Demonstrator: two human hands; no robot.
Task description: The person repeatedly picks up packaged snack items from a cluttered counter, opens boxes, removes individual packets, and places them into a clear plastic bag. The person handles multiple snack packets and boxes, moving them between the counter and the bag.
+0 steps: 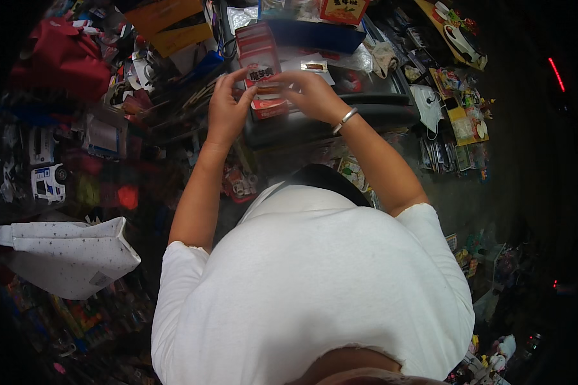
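Observation:
Between my two hands, at the top middle, is a small brown packet, slightly blurred. The thumb of my left hand touches its left end, and the fingers of my right hand are at its right end. Behind and under it stands a red and white printed snack box, whose lower front shows below the packet. To the right, a similar small brown packet with a pale wrapper lies on a white sheet. A silver bracelet is on my right wrist.
A dark plastic bin is under the boxes. Behind them are a blue tray and another red box. A glove lies at right. Around are a red bag, a toy truck and a white star-patterned bag.

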